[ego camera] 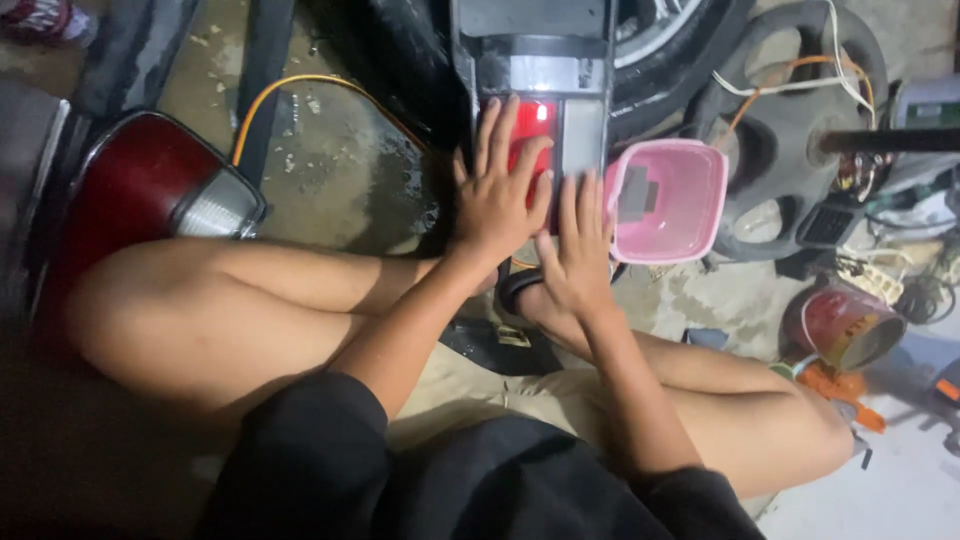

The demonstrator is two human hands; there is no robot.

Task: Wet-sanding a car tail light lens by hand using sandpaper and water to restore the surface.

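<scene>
1. Left hand [497, 192]: flat, fingers spread, palm pressed on the red lens of the long rectangular vehicle tail lamp with red and clear plastic sections [545, 110]. Not gripping, just resting on it.
2. Right hand [577, 255]: also flat and released, fingers together, lying on the lamp's near end, just beside the left hand and a little below it.
3. Tail lamp runs away from the person along the wet concrete floor [330, 170]; its far end is dark, and the red section shows between the left fingers.
4. Pink square plastic tub [668, 200]: touching the lamp's right edge, open side up.
5. Grey plastic steering wheel [790, 130]: right of the tub, with orange and white wires across it.
6. Second tail lamp, rounded, dark red with clear corner lens [160, 190]: well apart on the left, by the left knee.
7. Dented red metal paint can [843, 325]: near the right knee, tipped on its side.
8. Black tyre [690, 50]: behind the lamp's far end.
</scene>
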